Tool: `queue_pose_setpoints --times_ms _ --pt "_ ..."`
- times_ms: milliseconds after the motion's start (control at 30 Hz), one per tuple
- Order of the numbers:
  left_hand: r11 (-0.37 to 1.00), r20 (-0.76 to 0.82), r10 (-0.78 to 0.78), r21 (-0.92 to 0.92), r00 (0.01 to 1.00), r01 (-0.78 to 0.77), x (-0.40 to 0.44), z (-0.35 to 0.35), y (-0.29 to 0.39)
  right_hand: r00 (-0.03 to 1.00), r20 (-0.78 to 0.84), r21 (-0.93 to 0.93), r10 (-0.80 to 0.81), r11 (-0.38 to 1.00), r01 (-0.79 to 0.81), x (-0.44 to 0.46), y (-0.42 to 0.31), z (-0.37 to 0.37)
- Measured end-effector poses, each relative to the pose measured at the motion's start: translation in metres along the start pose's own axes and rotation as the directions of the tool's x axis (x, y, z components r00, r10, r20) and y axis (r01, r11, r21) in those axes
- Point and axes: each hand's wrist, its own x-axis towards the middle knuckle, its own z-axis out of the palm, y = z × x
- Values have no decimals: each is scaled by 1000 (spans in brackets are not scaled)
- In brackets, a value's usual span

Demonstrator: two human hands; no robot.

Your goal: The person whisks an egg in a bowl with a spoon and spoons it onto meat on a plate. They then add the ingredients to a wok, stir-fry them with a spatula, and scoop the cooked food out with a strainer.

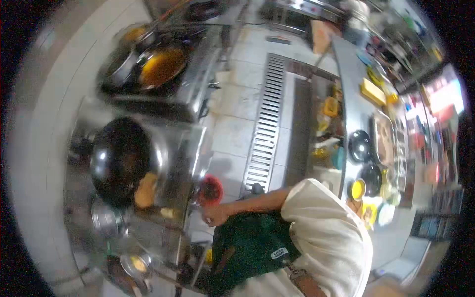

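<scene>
At the left, a large dark wok [118, 158] sat on the steel worktop [178, 151], with a tan item [145, 192] (too blurred to name) against its lower right rim. A small metal pot [106, 219] stood just below the wok, towards the worktop's lower left corner. Past the upper edge, a pan [162, 68] of orange-brown liquid rested on a stove. Just off the worktop's right edge was a red tub [211, 191], its inside dark, immediately above the knuckles of the right hand [215, 215] in the view; whether they touched could not be told. The fingers looked curled, but I could not tell if they were clamped on anything. From there the bare forearm ran nearly level across the top of a dark green apron [252, 247] to a loose white sleeve [329, 222]. Farther right, two black bowls [360, 146] sat between the long edges of a steel counter [350, 116].
</scene>
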Motion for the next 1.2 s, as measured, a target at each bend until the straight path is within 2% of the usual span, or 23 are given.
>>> queue_pose_setpoints --times_ms 33,67,133,167,233,267,400,500,567,667,700,733,767,800,833,867,900,933,1000,1033,1100,1133,1200 --pt "999 21 2 54 1000 -3 6 7 12 994 41 66 98 993 -100 -27 9 -5" --pt "995 43 1 104 999 -5 11 16 25 993 -2 72 119 990 -119 -48 26 0" --pt "980 84 0 197 996 -16 21 36 45 950 -20 45 312 949 -311 -85 77 26" --pt "971 108 1 238 994 -27 28 47 54 942 -57 48 330 944 -327 -113 78 16" --pt "945 155 2 323 988 -52 38 65 71 867 -286 189 409 911 -367 -170 40 -5" --pt "928 182 5 367 983 -72 42 72 79 822 -296 285 486 867 -410 -201 8 -27" --pt "821 317 -21 547 948 -164 60 112 113 641 -393 441 659 747 -497 -259 21 21" --pt "718 429 -69 648 901 -254 79 148 136 426 -536 600 728 684 -415 -298 9 57" --pt "634 505 -98 696 857 -337 97 172 147 67 -710 663 701 698 -272 -318 0 89" --pt "430 643 -130 722 755 -541 113 220 168 -176 -552 810 815 474 -344 -358 -28 141" --pt "406 663 -150 718 734 -565 108 235 174 -275 -474 869 837 394 -299 -368 -45 158" --pt "499 625 -162 720 764 -483 98 254 174 -361 -382 919 851 309 -244 -376 -64 177" --pt "585 578 -181 714 796 -386 87 263 173 -421 -428 904 800 386 -185 -380 -68 209" --pt "695 505 -360 706 785 -135 96 274 175 -517 -439 889 735 440 -128 -380 -71 239" --pt "681 500 -376 720 780 -133 105 282 173 -605 -439 865 664 494 -85 -380 -76 266" --pt "693 578 -378 694 723 -193 109 283 170 -613 -423 873 668 481 -79 -388 -84 284" --pt "706 650 -372 662 663 -252 101 281 169 -581 -189 925 792 343 166 -402 -89 294" --pt "697 645 -377 670 665 -255 92 279 164 -485 40 900 873 180 398 -415 -92 303" --pt "597 545 -233 734 805 -324 50 296 146 -504 67 840 861 224 494 -444 -98 321" --pt "589 546 -232 737 805 -330 33 300 141 -519 93 772 850 267 577 -459 -101 328" --pt "553 517 -245 769 820 -321 6 310 126 -659 104 791 745 340 509 -497 -105 336" --pt "549 517 -240 770 821 -325 -5 314 119 -656 105 787 747 341 515 -519 -104 341" --pt "572 525 -275 763 806 -302 -27 324 97 -732 133 728 669 434 530 -569 -94 355"
